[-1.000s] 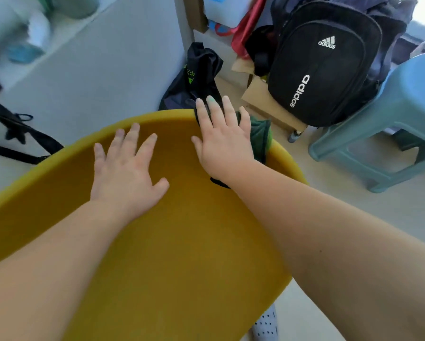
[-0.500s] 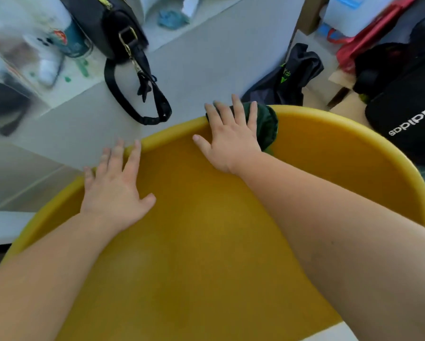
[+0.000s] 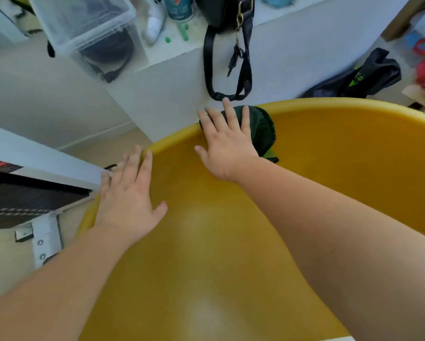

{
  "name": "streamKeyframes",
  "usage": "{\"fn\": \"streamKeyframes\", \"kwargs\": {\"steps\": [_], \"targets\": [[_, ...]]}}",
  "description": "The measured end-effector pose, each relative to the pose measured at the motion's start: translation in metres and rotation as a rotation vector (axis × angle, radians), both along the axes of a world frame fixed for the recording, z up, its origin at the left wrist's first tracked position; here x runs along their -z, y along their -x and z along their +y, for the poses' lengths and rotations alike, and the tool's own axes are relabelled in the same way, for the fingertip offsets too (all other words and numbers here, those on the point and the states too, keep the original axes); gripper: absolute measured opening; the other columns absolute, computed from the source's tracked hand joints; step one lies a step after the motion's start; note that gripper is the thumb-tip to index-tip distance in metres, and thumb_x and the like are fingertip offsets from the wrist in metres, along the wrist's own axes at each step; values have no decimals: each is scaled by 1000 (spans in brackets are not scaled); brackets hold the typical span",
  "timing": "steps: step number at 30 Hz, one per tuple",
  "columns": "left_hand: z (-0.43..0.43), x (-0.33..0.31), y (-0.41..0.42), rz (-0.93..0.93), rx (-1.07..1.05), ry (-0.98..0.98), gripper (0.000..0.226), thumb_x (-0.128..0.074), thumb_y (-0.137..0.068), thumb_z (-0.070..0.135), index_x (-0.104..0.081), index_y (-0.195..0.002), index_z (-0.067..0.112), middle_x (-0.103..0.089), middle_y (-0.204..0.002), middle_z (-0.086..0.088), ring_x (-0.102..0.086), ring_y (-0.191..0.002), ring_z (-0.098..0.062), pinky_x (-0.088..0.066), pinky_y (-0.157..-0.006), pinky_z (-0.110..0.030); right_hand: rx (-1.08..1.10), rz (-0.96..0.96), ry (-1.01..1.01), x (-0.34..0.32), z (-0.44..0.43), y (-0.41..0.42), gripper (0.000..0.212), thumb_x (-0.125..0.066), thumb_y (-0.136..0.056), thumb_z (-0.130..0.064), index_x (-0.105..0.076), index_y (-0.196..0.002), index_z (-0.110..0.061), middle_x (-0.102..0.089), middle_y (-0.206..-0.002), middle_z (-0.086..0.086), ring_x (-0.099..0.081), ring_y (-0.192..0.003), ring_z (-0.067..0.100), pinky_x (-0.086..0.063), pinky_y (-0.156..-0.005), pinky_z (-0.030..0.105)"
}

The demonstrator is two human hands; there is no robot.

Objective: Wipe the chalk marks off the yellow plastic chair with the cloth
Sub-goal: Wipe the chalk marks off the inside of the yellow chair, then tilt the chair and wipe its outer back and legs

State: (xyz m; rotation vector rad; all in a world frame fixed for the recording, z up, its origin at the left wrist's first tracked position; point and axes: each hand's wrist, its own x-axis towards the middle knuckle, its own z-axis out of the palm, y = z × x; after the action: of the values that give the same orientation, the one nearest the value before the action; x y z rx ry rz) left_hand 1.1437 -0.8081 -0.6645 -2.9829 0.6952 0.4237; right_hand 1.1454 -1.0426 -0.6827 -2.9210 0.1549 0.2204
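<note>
The yellow plastic chair point(image 3: 329, 173) fills the lower middle and right of the head view, its curved rim arcing across the top. My right hand point(image 3: 227, 146) lies flat on a dark green cloth point(image 3: 260, 129), pressing it against the inside of the chair just below the rim, fingers spread. My left hand point(image 3: 129, 198) rests flat on the chair's left edge, fingers apart and reaching over the rim, holding nothing. I see no chalk marks on the visible yellow surface.
A white ledge point(image 3: 172, 77) stands just beyond the rim with a black bag strap point(image 3: 227, 70) hanging down it. A clear plastic box point(image 3: 88, 33) sits at top left. A dark bag point(image 3: 361, 75) lies on the floor at right. A white shelf edge point(image 3: 41, 158) is left.
My view has swung left. My right hand has slid the cloth leftward along the chair's rim. My left hand has moved out to the chair's left edge.
</note>
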Motion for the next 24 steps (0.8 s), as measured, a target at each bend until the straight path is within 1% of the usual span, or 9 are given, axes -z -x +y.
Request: {"fn": "streamKeyframes", "kwargs": {"steps": [3,6,9,12,14,16,17,21,24], "targets": [[43,0,16,7,-100,57,110,-69,-80,53,0,-159,20,-1,-168,-6,-9,-152,-29,-18,-121,-53,-87,-1,-31,-3,53,-5,70,-31,-106,-48,-1,-163,-21,-7,-171,0,15,-156,32,16,-119,59],[84,0,36,63,-277,141,107,-70,-82,49,-2,-159,21,-14,-166,-8,-18,-149,-31,-23,-120,-49,-187,-26,-75,-3,115,-5,64,-35,-106,-32,-7,-163,-22,-14,-170,-3,9,-157,29,13,-123,58],[118,-2,52,107,-435,236,96,-68,-84,47,-13,-159,19,-30,-157,-11,-29,-143,-31,-32,-116,-50,-271,-63,-57,-4,149,-7,65,-38,-100,-10,-22,-161,-25,-29,-165,-6,-8,-157,25,5,-126,51],[142,-3,66,204,-474,302,91,-65,-88,47,-13,-159,25,-39,-152,-7,-40,-135,-28,-41,-107,-48,-293,-171,-122,-4,146,-9,57,-41,-99,-2,-46,-152,-23,-49,-155,-2,-34,-149,26,-10,-127,47],[152,-3,73,290,-451,337,95,-66,-87,49,-7,-159,30,-39,-153,-2,-43,-134,-26,-43,-107,-47,-225,-239,-231,-8,138,-3,47,-44,-96,2,-65,-134,-14,-68,-132,7,-58,-126,32,-29,-121,48],[156,-3,76,370,-469,381,102,-70,-84,46,0,-157,37,-38,-154,1,-45,-132,-26,-45,-106,-49,-109,-296,-305,-12,138,16,38,-47,-93,3,-72,-119,-9,-74,-109,11,-65,-102,36,-45,-107,49],[156,-3,76,401,-487,402,104,-71,-82,44,3,-156,41,-39,-154,1,-48,-130,-26,-46,-104,-51,-56,-292,-333,-14,140,31,35,-48,-93,3,-72,-115,-9,-73,-105,11,-64,-98,36,-50,-99,49],[152,-3,81,409,-512,454,106,-71,-80,33,4,-156,41,-34,-157,0,-47,-133,-28,-46,-104,-53,129,-73,-510,-13,152,90,34,-42,-101,-3,-68,-119,-14,-69,-115,2,-59,-109,23,-50,-90,37],[152,0,83,374,-533,485,103,-72,-79,29,-4,-155,41,-39,-153,-1,-50,-128,-29,-48,-101,-53,284,14,-604,-8,161,115,36,-39,-104,-8,-69,-118,-20,-69,-112,-2,-64,-95,22,-54,-82,38]]}}
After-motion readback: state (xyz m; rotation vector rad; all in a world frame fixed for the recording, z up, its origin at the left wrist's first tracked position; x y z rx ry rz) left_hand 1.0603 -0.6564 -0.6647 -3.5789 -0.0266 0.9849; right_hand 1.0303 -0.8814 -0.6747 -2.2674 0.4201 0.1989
